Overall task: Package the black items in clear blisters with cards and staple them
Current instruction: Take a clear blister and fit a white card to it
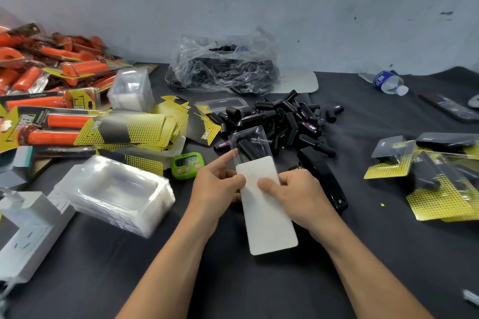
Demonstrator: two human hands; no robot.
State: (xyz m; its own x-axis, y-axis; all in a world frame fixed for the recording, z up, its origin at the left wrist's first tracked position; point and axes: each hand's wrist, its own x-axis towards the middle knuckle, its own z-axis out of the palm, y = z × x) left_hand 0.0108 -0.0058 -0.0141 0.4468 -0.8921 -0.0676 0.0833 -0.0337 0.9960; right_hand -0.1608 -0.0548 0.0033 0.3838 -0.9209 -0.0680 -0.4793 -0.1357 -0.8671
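The clear blister (249, 143), with black items inside, is held above the middle of the tabletop (259, 287), a white card (269, 217) partly slid into its near end. The left hand (220, 185) has its grip pinched on the blister's left edge, and the right hand (298, 197) clasps the card, thumb on top. This pack looks unstapled; the black stapler (325, 181) lies just right. A few finished packs (440, 189) sit at right, but the pile of loose black items (285, 119) beyond suggests most work remains.
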